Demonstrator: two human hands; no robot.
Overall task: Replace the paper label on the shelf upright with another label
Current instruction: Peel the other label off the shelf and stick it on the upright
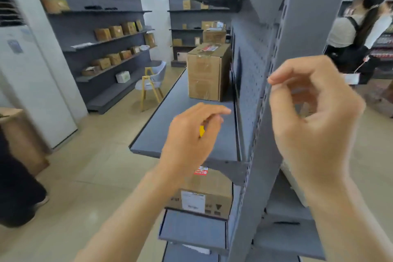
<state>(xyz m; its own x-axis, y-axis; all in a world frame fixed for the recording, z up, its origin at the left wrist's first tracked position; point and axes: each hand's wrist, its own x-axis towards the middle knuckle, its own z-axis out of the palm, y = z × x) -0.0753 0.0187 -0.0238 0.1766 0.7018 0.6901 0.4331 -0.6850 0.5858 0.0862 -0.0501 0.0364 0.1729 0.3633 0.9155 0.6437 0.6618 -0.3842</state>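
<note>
Setting: storeroom aisle with grey metal shelving, seen from above the hands.
Shelf upright (274,125): grey perforated post rising through the middle of the view, between the two hands.
Right hand (308,117): raised beside the upright on its right side, fingers (276,80) curled, thumb and forefinger tips pinched together right at the slotted edge of the post.
Right hand's grip: closed in a pinch; whether anything lies between the tips cannot be told.
Paper label: not to be made out on the upright; motion blur hides any detail near the pinch.
Left hand (191,134): held left of the upright, over the shelf board (161,125), fingers folded shut around a small yellow item (202,131), only a sliver showing.
Cardboard box (208,72): upright on the same board, further back, against the pegboard panel (251,74).
Lower box (204,193): on the shelf beneath, white sticker and red sticker on it.
Background left: more shelves with small brown boxes, and a chair (152,81) with yellow legs.
Background right: another person (357,34), blurred, well apart from the shelving.
</note>
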